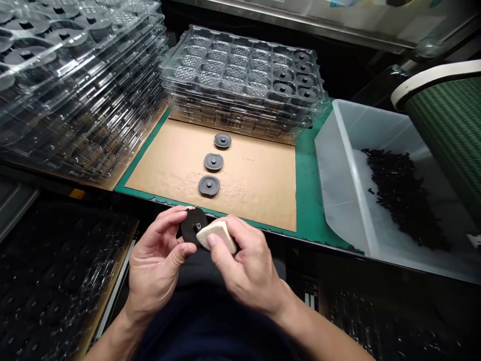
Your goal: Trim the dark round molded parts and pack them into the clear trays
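Observation:
My left hand [156,258] grips a black disc-shaped plastic part [190,225] by its edge, with the part's small central post facing up and to the right. Between the thumb and fingers of my right hand [246,260] is a cream-coloured pad [218,236]. The pad's left tip touches or nearly touches the black part beside its post. Beyond my hands, three similar black parts lie in a column on a brown cardboard sheet [259,185]: a near one [209,185], a middle one [214,162] and a far one [223,141].
A stack of clear trays [240,75] stands behind the cardboard, its top tray partly filled with black parts. Taller tray stacks [82,90] rise at left. On the right, a translucent bin [341,165] holds many thin black pieces, beneath a green conveyor belt [447,115]. The tabletop [308,200] is green.

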The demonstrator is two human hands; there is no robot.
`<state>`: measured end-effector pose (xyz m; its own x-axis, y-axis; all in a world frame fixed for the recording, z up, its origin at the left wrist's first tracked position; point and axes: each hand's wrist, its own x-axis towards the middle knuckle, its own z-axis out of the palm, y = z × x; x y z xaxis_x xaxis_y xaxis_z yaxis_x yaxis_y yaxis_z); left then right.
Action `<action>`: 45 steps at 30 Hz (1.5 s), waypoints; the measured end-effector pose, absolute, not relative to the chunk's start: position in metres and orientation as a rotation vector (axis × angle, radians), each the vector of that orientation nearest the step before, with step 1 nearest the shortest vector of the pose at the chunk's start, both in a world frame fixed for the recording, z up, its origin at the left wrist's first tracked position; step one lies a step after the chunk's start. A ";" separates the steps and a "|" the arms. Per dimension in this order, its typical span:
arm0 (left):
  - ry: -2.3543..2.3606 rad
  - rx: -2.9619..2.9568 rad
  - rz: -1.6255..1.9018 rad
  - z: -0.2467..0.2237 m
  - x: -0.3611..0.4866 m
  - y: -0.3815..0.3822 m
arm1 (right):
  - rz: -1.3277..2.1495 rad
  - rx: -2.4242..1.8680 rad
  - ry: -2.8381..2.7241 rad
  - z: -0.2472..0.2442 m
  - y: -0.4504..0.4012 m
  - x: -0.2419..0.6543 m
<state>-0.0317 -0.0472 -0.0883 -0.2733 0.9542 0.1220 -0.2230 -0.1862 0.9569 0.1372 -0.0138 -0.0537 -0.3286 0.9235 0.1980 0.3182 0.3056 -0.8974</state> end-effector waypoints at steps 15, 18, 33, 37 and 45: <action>1.041 0.474 1.309 -0.080 -0.037 -0.046 | 0.798 -0.998 -2.077 -0.068 -0.008 0.149; 1.017 0.395 1.255 -0.078 -0.037 -0.045 | 0.828 -0.941 -2.107 -0.069 -0.009 0.151; 1.021 0.260 1.060 -0.085 -0.033 -0.052 | 0.576 -1.053 -2.312 -0.069 -0.010 0.155; 0.969 0.189 0.956 -0.090 -0.034 -0.055 | 0.630 -0.939 -2.346 -0.069 -0.010 0.158; 0.938 -0.021 0.904 -0.092 -0.026 -0.062 | 0.768 -0.725 -2.437 -0.068 -0.002 0.163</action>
<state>-0.0260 -0.0618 -0.0920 0.2651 0.6604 -0.7026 -0.6775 0.6461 0.3516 0.1626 -0.0020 -0.0676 -0.7440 0.6071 0.2791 0.3372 0.7018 -0.6275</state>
